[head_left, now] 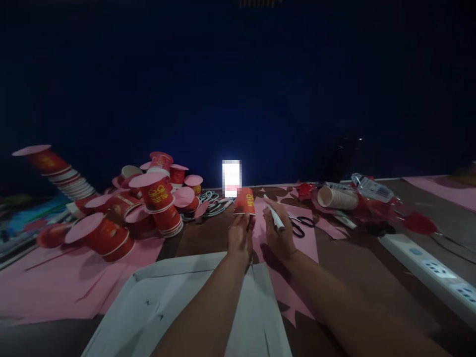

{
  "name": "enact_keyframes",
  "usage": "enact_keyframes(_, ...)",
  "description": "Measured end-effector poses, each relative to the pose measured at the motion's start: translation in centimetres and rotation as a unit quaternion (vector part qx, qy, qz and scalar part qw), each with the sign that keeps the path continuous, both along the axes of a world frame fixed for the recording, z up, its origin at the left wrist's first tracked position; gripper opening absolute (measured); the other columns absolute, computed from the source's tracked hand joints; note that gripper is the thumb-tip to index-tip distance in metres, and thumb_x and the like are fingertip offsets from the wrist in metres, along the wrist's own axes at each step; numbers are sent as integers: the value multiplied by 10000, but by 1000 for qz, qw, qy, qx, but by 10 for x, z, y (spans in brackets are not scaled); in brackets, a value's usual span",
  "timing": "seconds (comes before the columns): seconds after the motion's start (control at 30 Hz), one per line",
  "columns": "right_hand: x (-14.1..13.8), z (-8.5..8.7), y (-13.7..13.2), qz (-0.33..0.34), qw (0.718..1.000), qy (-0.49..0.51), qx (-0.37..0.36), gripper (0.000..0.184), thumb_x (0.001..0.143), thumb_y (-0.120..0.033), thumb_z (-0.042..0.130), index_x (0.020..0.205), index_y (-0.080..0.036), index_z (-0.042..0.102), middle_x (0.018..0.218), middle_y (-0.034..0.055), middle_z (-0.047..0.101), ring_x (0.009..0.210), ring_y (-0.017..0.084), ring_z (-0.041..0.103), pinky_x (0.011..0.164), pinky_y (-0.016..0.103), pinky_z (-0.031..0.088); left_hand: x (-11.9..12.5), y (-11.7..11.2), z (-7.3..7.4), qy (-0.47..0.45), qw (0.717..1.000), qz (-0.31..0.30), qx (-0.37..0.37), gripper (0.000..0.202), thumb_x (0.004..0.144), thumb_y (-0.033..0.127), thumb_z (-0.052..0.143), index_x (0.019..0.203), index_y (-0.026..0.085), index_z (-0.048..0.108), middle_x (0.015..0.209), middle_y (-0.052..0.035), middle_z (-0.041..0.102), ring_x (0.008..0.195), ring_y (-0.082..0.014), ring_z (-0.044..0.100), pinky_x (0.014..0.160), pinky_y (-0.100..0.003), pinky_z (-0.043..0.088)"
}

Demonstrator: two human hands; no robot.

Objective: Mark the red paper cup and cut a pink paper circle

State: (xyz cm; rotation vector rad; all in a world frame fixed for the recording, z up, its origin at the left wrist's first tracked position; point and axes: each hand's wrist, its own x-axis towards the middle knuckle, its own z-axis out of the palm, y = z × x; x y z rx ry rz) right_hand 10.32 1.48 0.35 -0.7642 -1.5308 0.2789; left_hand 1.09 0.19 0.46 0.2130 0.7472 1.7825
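My left hand (240, 237) grips a red paper cup (245, 199) with yellow markings at the cup's lower end, above the near edge of the pink paper. To its right, my right hand (279, 237) is closed around a white pen (274, 217), which slants up and left toward the cup. The pen tip and the cup stand apart. Black-handled scissors (304, 220) lie just beyond my right hand on a sheet of pink paper (307, 248). Some fingers of both hands are hidden from this side.
Several red cups (156, 196) with pink paper discs are piled at the left. A white board (178, 292) lies in front of me. At the right are a sleeve of paper cups (338, 197) in plastic and a power strip (427, 272). A bright screen (231, 177) glows at the back.
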Motion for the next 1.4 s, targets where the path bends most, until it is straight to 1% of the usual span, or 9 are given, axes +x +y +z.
enact_keyframes(0.07, -1, 4, -7, 7, 998, -58, 21, 275, 922, -237, 480, 1171, -258, 595, 1082, 68, 648, 976, 203, 575, 898, 412, 469, 0, 1, -2, 8, 1000, -10, 18, 89, 700, 106, 701, 762, 141, 648, 795, -22, 659, 702, -81, 623, 750, -208, 506)
enact_keyframes(0.2, -4, 5, -12, 27, 994, -99, 36, 235, 905, -213, 505, 1114, -228, 611, 1035, 69, 670, 959, 209, 594, 879, 401, 478, 0, 0, -4, 30, 999, -24, 24, 115, 659, 143, 723, 739, 147, 640, 724, 4, 643, 657, -80, 608, 734, -213, 502)
enact_keyframes(0.33, -6, 3, -11, 5, 994, -113, 13, 206, 900, -252, 513, 1077, -221, 615, 1020, 78, 675, 959, 225, 605, 881, 414, 469, 0, -2, -5, 28, 998, -23, 59, 184, 644, 207, 759, 774, 138, 649, 761, -10, 653, 685, -89, 620, 754, -222, 493)
enact_keyframes(0.47, -7, 1, -8, -19, 994, -111, 9, 174, 903, -271, 503, 1006, -216, 632, 989, 77, 688, 946, 226, 613, 875, 411, 461, -1, -2, -5, 23, 999, -16, 37, 145, 664, 198, 745, 750, 138, 645, 758, -17, 654, 676, -94, 617, 762, -236, 491)
enact_keyframes(0.6, -8, 1, -6, -43, 991, -123, 22, 158, 906, -263, 495, 958, -210, 635, 971, 75, 691, 940, 225, 610, 876, 408, 447, -2, -2, -5, 33, 998, -32, 44, 144, 701, 203, 726, 796, 119, 657, 801, -30, 657, 716, -99, 626, 820, -260, 487)
enact_keyframes(0.8, -7, 0, -3, -68, 987, -135, 51, 146, 913, -238, 484, 944, -197, 620, 943, 75, 691, 904, 224, 610, 841, 403, 439, -1, -1, -6, 26, 999, -20, 32, 104, 707, 138, 709, 797, 132, 658, 803, -19, 665, 710, -84, 627, 793, -233, 501)
enact_keyframes(0.93, -7, 0, -4, -74, 985, -145, 64, 128, 912, -233, 494, 955, -204, 611, 953, 69, 693, 897, 218, 616, 833, 394, 430, 1, -2, -5, 34, 998, -29, 36, 151, 679, 171, 744, 802, 131, 666, 804, -24, 671, 712, -90, 632, 754, -219, 495)
enact_keyframes(1.2, -5, 2, -7, -71, 982, -165, 60, 129, 915, -228, 483, 945, -202, 606, 934, 71, 699, 893, 211, 627, 839, 397, 416, 2, -2, -4, 54, 997, -32, 36, 200, 625, 218, 787, 763, 141, 665, 757, -1, 663, 687, -83, 624, 773, -224, 475)
enact_keyframes(1.4, -6, 0, -5, -88, 981, -165, 56, 155, 926, -245, 471, 966, -216, 618, 950, 72, 705, 906, 214, 630, 836, 395, 425, 2, -2, -5, 56, 997, -36, 40, 198, 620, 228, 785, 764, 151, 673, 785, -13, 675, 703, -90, 628, 774, -227, 485)
